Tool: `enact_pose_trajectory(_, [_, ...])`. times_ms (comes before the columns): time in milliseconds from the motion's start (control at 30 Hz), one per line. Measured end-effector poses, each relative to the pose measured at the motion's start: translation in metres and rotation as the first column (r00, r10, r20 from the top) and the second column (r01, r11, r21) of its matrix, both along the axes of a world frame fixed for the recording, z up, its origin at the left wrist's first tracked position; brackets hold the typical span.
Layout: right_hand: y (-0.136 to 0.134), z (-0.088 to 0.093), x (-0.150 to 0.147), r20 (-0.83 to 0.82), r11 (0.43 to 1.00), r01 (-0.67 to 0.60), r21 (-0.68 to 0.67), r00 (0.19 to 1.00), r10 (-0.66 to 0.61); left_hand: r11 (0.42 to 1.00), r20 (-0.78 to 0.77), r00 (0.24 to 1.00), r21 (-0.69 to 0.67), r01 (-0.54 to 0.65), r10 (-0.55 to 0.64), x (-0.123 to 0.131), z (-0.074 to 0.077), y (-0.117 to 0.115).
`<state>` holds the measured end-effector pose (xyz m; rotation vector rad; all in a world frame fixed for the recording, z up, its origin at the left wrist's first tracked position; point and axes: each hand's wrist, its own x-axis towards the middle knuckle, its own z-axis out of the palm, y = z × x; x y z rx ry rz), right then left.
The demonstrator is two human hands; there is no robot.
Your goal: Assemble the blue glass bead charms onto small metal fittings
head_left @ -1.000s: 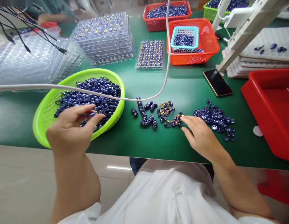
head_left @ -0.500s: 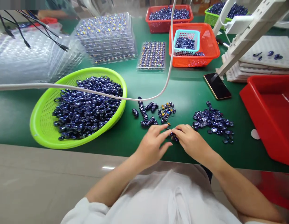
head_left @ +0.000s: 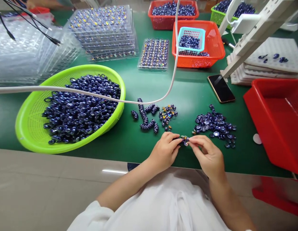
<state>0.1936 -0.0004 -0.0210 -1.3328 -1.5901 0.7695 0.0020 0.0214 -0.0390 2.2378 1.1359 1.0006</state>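
Observation:
My left hand (head_left: 165, 150) and my right hand (head_left: 208, 155) meet near the front edge of the green table (head_left: 187, 93), fingertips pinched together on a small dark blue piece with a yellow spot (head_left: 184, 140). Just beyond the hands lie stacked rows of blue rings (head_left: 146, 117), a small cluster of blue and yellow pieces (head_left: 167, 115) and a loose pile of flat blue pieces (head_left: 215, 125). A lime green round basket (head_left: 31, 128) heaped with dark blue rings sits to the left.
A white cable (head_left: 174, 57) crosses the table. Clear tray stacks (head_left: 103, 32) and a filled tray (head_left: 154, 54) stand behind. Orange basket (head_left: 211, 41) holds a small blue basket (head_left: 191, 40). A phone (head_left: 221, 88), white foam sheets (head_left: 274, 61) and a red bin (head_left: 276, 118) are right.
My left hand left the green basket and came right to meet my right hand. Both drew toward the table's front edge and now pinch one small piece between them.

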Motion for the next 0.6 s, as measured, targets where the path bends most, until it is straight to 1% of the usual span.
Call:
enact_pose_trajectory(100, [0.001,-0.001,-0.001,-0.195,0.999,0.022,-0.04,0.98,-0.03,1.0,-0.013,1.0,0.008,-0.003,0.003,0.0,0.0,0.0])
enact_pose_trajectory(200, [0.001,-0.003,-0.003,-0.281,0.999,0.02,-0.038,0.959,-0.03,0.999,-0.004,0.999,0.019,-0.035,0.035,-0.001,0.003,-0.002])
enact_pose_trajectory(300, [-0.001,-0.003,-0.007,-0.262,0.998,0.057,-0.027,0.963,-0.062,0.996,0.079,0.995,0.056,-0.064,0.059,-0.002,0.008,-0.005])
enact_pose_trajectory(367, [-0.003,-0.002,-0.012,-0.235,0.996,0.082,-0.021,0.968,-0.085,0.996,0.158,0.986,0.069,-0.056,0.044,0.0,0.012,-0.007])
enact_pose_trajectory(467, [-0.007,-0.001,-0.02,-0.233,0.996,0.086,-0.002,0.969,-0.084,0.997,0.243,0.969,0.063,-0.049,0.032,0.002,0.016,-0.009])
enact_pose_trajectory(533, [-0.009,-0.002,-0.023,-0.24,0.997,0.074,0.013,0.968,-0.069,0.998,0.289,0.956,0.035,-0.059,0.046,0.003,0.018,-0.01])
enact_pose_trajectory(600, [-0.01,-0.002,-0.023,-0.229,0.999,0.051,0.017,0.972,-0.046,0.997,0.334,0.94,-0.056,-0.057,0.072,0.002,0.021,-0.011])
